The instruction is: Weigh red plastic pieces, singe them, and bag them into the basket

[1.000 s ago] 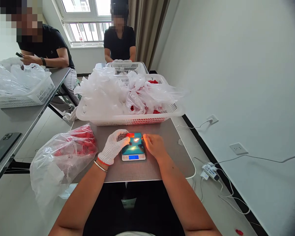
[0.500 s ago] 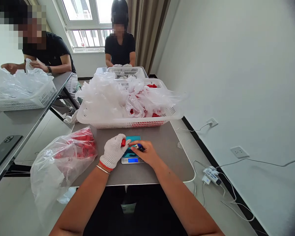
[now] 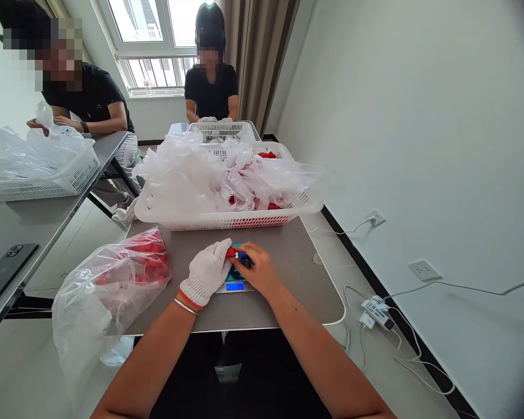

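My left hand (image 3: 209,269), in a white knit glove with a red cuff, is closed on a small red piece (image 3: 231,252). My bare right hand (image 3: 258,267) grips a small blue-and-black tool (image 3: 243,256), its pale tip against the red piece. Both hands are over a small scale (image 3: 235,287) with a lit blue display and a teal top, which they partly cover. Left of my gloved hand lies a clear plastic bag (image 3: 113,267) of red pieces, hanging past the table edge.
A large white basket (image 3: 227,220) with plastic bags and red pieces stands behind my hands on the table (image 3: 305,291). At left, another table holds a phone (image 3: 9,270) and a basket (image 3: 61,187). Two people (image 3: 212,93) sit beyond.
The red piece in my gloved hand has moved right and now meets the tool in my right hand. The person at left has moved their hands.
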A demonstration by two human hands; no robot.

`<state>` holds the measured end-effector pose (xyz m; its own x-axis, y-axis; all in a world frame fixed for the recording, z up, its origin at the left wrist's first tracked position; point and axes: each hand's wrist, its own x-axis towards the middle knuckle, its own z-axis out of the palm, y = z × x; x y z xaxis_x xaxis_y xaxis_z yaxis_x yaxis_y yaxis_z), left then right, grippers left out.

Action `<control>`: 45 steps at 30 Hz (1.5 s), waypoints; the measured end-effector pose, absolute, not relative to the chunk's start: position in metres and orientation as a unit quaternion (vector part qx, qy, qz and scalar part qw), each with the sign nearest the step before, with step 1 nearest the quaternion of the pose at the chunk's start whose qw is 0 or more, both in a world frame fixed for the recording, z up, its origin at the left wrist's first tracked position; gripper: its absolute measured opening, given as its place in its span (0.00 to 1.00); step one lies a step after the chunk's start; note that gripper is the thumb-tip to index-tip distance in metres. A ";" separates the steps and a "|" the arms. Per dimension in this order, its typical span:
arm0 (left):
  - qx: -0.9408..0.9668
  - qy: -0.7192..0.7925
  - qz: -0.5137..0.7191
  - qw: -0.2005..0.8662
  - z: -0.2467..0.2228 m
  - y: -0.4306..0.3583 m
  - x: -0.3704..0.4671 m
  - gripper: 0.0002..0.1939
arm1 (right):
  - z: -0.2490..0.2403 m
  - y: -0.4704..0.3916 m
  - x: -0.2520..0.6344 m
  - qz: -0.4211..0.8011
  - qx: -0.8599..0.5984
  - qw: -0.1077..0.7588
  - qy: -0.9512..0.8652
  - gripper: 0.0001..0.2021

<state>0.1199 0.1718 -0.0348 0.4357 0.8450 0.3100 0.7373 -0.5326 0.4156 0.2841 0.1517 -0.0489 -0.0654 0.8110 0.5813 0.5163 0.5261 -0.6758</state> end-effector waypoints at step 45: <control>0.684 0.431 0.376 0.452 -0.031 0.178 0.105 0.16 | -0.041 0.150 0.301 0.122 -0.696 0.269 -0.654 0.24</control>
<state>0.1055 0.1780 -0.0314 0.3450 0.9303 0.1247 0.2499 -0.2192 0.9431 0.3013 0.1500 -0.0405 0.1152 0.9766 0.1818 0.8447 0.0000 -0.5352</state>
